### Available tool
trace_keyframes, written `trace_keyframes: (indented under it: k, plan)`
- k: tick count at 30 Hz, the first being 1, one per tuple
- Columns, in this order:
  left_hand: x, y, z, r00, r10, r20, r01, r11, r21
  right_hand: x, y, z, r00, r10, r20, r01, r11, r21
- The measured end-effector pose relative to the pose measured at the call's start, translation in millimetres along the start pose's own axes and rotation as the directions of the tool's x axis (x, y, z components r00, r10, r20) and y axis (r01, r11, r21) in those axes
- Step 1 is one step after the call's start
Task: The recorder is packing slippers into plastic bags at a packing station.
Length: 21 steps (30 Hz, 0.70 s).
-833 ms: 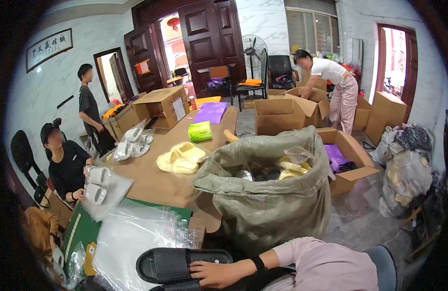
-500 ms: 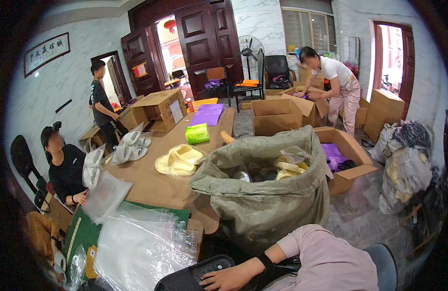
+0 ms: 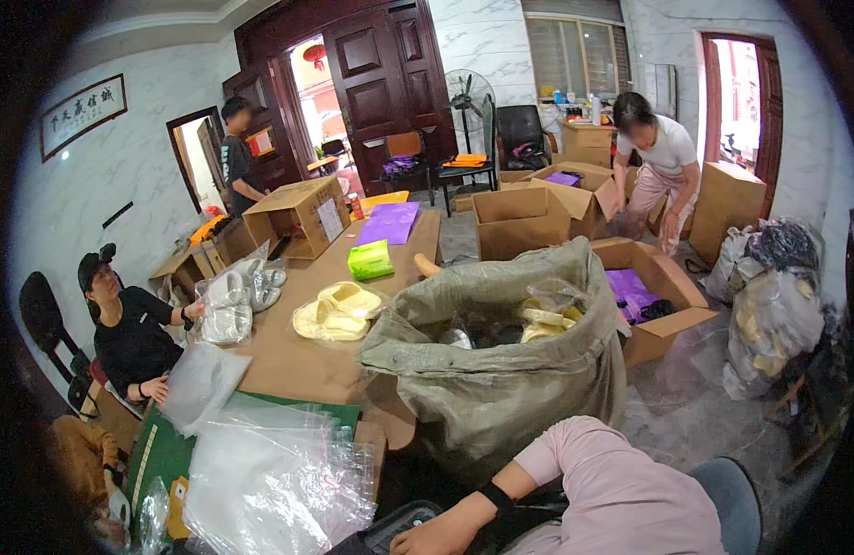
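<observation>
My right hand (image 3: 438, 535) reaches in at the bottom edge, a black band round its wrist. It is closed on a black slipper (image 3: 401, 520), which the lower edge mostly cuts off, and my fingertips are partly out of the picture. My left hand is not in view. Just left of the slipper, a stack of clear plastic bags (image 3: 270, 476) lies on a green mat (image 3: 163, 444). Beyond my right arm stands a big grey-green woven sack (image 3: 510, 393), open at the top, with yellow slippers (image 3: 549, 319) and other slippers inside.
Bagged yellow slippers (image 3: 337, 311) lie on the brown table (image 3: 279, 365). At the left, a seated co-worker (image 3: 136, 324) touches bagged pale slippers (image 3: 228, 301). Open cartons (image 3: 522, 225) stand at the back right, where another person (image 3: 663, 157) bends down. A blue chair back (image 3: 732, 499) is at my right.
My right hand and the black slipper have shifted down toward the lower edge. The seated co-worker's hand now touches the bagged pale slippers. The person by the cartons has bent lower; another has turned away.
</observation>
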<state>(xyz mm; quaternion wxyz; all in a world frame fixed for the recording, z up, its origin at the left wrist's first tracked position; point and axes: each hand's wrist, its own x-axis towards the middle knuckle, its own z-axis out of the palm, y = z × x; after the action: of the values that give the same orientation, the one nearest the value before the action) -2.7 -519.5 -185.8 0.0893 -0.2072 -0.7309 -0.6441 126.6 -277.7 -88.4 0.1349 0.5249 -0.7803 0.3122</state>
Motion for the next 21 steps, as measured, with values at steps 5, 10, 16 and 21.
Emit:
trace_keyframes:
  k: [5,10,16,21]
  plan:
    - [6.9,-2.1,-14.9,0.997,-0.049,-0.056,0.045,0.996,-0.071,0.1,-0.7,-11.0,0.989,0.141,0.036,-0.137,0.986,-0.098]
    - [8.2,-5.1,-18.0,0.989,-0.118,-0.092,0.102,0.982,-0.158,-1.4,-13.1,-17.5,0.996,0.061,0.067,-0.058,0.997,-0.052]
    - [18.8,77.2,-11.3,0.996,-0.039,0.077,-0.01,0.835,0.55,-17.0,12.1,-7.6,0.972,0.189,0.137,-0.172,0.977,-0.124]
    - [22.0,31.7,-12.5,0.98,0.167,0.11,-0.199,0.868,0.455,-27.7,8.0,-21.8,0.872,0.462,0.159,-0.403,0.864,-0.302]
